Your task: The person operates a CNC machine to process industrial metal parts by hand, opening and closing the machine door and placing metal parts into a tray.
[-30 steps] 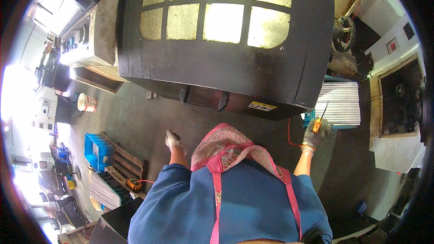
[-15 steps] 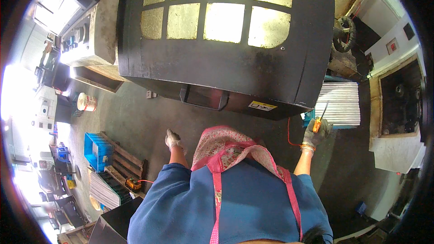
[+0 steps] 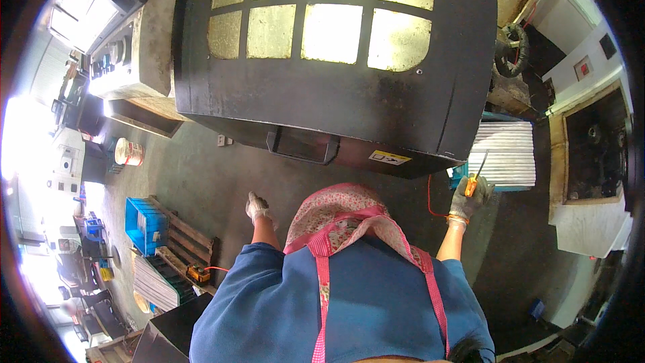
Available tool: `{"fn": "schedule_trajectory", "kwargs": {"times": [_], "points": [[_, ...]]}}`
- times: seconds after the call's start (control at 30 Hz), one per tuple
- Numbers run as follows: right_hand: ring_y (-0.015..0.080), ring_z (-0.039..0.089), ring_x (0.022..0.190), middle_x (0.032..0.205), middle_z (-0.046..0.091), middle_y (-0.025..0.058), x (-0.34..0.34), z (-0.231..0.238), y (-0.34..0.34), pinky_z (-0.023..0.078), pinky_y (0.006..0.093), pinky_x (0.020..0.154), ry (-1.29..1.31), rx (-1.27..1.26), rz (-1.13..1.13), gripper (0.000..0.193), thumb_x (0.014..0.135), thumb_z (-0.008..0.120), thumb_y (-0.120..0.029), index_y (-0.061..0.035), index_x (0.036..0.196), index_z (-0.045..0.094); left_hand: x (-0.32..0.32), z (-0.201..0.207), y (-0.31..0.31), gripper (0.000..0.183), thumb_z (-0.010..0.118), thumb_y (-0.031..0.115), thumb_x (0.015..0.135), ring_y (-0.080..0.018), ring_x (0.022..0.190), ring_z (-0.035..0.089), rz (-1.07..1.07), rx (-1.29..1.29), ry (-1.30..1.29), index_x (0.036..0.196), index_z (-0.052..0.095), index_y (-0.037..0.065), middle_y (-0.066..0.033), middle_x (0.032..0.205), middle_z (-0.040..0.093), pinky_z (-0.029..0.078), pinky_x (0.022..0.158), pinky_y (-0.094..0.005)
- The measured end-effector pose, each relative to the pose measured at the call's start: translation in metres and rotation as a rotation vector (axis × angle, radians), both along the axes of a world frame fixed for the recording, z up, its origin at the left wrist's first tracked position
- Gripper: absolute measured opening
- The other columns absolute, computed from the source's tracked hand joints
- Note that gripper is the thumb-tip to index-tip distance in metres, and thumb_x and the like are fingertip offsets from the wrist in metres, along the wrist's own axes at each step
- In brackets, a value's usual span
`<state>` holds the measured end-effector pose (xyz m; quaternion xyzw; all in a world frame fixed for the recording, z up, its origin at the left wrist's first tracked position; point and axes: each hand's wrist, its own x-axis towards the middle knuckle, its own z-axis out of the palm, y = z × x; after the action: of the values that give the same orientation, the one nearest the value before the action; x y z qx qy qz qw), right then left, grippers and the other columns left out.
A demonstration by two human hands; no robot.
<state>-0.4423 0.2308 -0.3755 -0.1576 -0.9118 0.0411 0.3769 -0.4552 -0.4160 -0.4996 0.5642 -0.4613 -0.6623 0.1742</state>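
Blocking the way ahead, a black machine [image 3: 302, 87] bears a yellow-and-white label [image 3: 390, 158]. Right hand [image 3: 463, 204]: fingers clamped on an orange-handled tool [image 3: 471, 187]. Left hand [image 3: 256, 207]: cannot tell whether fingers part.

Black machine [image 3: 322, 91]: top cut off by upper edge. Just below machine's right corner, right hand [image 3: 466, 206] partly hides orange-handled tool [image 3: 471, 186]. Machine's yellow label [image 3: 390, 158]: marks too small.

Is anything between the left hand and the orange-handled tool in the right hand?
Yes, in this view: the pink floral apron lies between the left hand and the orange-handled tool, and a thin red cord runs just left of the right hand. Whether either would block a reach, this one view cannot settle.
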Motion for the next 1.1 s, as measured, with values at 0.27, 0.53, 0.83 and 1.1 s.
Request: {"fn": "schedule_trajectory", "kwargs": {"times": [0.27, 0.53, 0.83, 1.1], "points": [[0.0325, 0.068, 0.108, 0.103, 0.07, 0.0109, -0.001, -0.003, 0.001, 0.036, 0.0594, 0.121, 0.072, 0.044, 0.008, 0.026, 0.099, 0.071, -0.034, -0.0083, 0.101, 0.067, 0.0, -0.006, -0.004, 0.025, 0.062, 0.039, 0.103, -0.0219, 0.061, 0.053, 0.028, 0.076, 0.044, 0.095, 0.059, 0.017, -0.004, 0.072, 0.055, 0.045, 0.057, -0.0396], [0.0324, 0.066, 0.114, 0.112, 0.068, 0.0108, -0.001, -0.009, 0.003, 0.036, 0.0613, 0.122, 0.124, 0.041, 0.013, 0.027, 0.099, 0.072, -0.034, -0.0084, 0.107, 0.066, -0.001, -0.018, -0.02, 0.029, 0.063, 0.038, 0.101, -0.0215, 0.06, 0.05, -0.042, 0.019, 0.021, 0.085, 0.058, 0.015, -0.0025, 0.07, 0.056, 0.043, 0.059, -0.04], [0.0348, 0.065, 0.115, 0.111, 0.069, 0.0155, -0.002, -0.012, 0.003, 0.034, 0.061, 0.122, 0.161, -0.024, 0.051, 0.024, 0.096, 0.074, -0.026, -0.0047, 0.106, 0.069, 0.003, -0.014, -0.01, 0.027, 0.056, 0.044, 0.106, -0.0249, 0.079, 0.06, -0.058, 0.013, -0.081, 0.113, 0.063, 0.018, -0.0069, 0.083, 0.062, 0.051, 0.071, -0.0457], [0.0354, 0.066, 0.111, 0.106, 0.069, 0.0158, -0.002, -0.003, 0.0, 0.034, 0.0602, 0.123, 0.08, -0.014, 0.028, 0.021, 0.096, 0.072, -0.023, -0.0045, 0.103, 0.069, 0.006, -0.04, -0.027, 0.029, 0.059, 0.039, 0.104, -0.0236, 0.072, 0.06, -0.049, 0.033, -0.006, 0.092, 0.061, 0.013, -0.0058, 0.081, 0.062, 0.048, 0.065, -0.0419]]}}
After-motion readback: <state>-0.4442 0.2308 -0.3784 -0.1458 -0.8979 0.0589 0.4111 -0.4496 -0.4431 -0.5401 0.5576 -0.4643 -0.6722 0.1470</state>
